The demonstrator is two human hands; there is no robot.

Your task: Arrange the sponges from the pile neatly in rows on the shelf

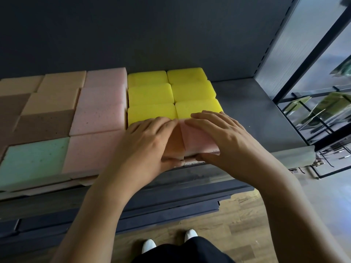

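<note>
Shelf (247,114) front edge, just before yellow sponges (152,93). Left hand (146,141) clasps orange sponge (173,141), right hand (224,137) clasps pink sponge (197,141): fingers over tops, thumbs on front faces. Probably light, squashy foam; hold opposite faces, squeeze gently.

Rows of sponges (98,111) fill the left of the shelf (247,114). One more sponge pair (191,141) sits side by side at the front edge, under the left hand (146,143) and right hand (224,137).

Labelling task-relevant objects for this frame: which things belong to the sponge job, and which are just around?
Job: left hand gripping orange sponge; right hand gripping pink sponge; yellow sponges in rows; shelf.
Just around: wire rack; white shoes; wooden floor.
</note>
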